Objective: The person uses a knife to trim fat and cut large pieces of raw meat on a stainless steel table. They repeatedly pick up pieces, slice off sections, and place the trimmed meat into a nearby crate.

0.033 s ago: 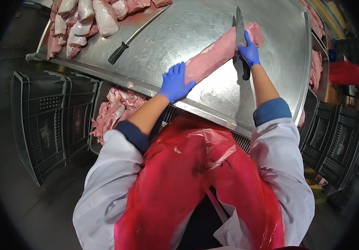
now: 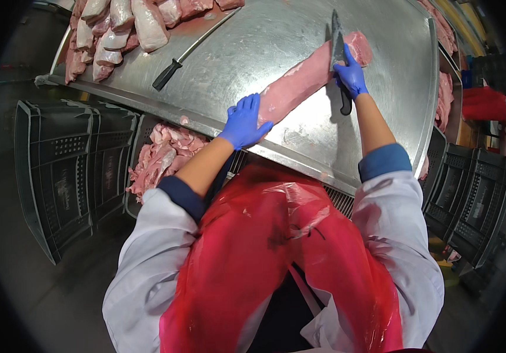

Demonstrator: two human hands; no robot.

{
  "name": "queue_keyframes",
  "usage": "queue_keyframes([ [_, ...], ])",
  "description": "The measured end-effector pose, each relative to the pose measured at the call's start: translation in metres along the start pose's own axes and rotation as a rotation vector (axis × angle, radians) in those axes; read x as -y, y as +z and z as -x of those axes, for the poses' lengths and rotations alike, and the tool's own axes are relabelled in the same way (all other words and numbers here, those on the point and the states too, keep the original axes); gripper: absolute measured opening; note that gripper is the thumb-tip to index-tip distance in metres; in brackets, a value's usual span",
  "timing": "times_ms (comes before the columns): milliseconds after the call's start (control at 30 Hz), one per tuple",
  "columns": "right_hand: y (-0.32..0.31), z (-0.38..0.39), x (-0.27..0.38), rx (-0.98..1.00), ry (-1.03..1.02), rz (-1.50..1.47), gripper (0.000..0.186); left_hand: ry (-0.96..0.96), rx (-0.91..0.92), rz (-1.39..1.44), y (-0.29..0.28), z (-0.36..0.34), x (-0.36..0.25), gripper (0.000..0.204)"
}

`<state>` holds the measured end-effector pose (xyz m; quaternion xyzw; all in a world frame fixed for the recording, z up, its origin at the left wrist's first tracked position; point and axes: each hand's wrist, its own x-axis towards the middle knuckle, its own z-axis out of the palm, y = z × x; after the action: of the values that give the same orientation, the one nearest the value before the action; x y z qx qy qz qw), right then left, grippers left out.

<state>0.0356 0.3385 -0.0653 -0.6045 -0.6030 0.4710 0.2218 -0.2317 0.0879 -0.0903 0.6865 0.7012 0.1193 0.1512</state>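
Note:
A long pale-pink pork loin [image 2: 297, 85] lies slantwise on the metal table [image 2: 253, 59], its near end toward my left. My blue-gloved left hand [image 2: 243, 123] rests against that near end, fingers stretched out and thumb apart. Toward the far end, my blue-gloved right hand [image 2: 353, 78] is closed on a knife [image 2: 337, 41]. Its blade points away from me across the loin, and part of its black handle shows below the hand. Whether the edge is in the meat I cannot tell.
Pieces of meat [image 2: 150, 26] are heaped at the table's far left, near a black-handled sharpening steel [image 2: 167, 75]. Below the near edge, a crate holds meat trimmings [image 2: 162, 156]. Dark crates stand left [image 2: 59, 170] and right [image 2: 467, 200]. More meat [image 2: 444, 100] lies beyond the right rim.
My left hand has slid slightly down and back along the loin's near end. The knife has tilted a little in my right hand, its tip slightly further left.

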Motion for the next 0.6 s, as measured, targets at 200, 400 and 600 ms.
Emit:
queue_keyframes([
  [200, 0.054, 0.046, 0.024, 0.222, 0.023, 0.012, 0.077, -0.005, -0.287, 0.221, -0.029, 0.023, 0.091, 0.073],
  [400, 0.044, 0.211, 0.042, 0.379, 0.183, 0.068, 0.080, -0.087, -0.564, 0.398, -0.062, 0.007, 0.145, 0.047],
  [600, -0.011, 0.296, 0.068, 0.383, 0.389, -0.157, 0.083, 0.021, -0.624, 0.513, -0.064, -0.063, 0.095, 0.038],
])
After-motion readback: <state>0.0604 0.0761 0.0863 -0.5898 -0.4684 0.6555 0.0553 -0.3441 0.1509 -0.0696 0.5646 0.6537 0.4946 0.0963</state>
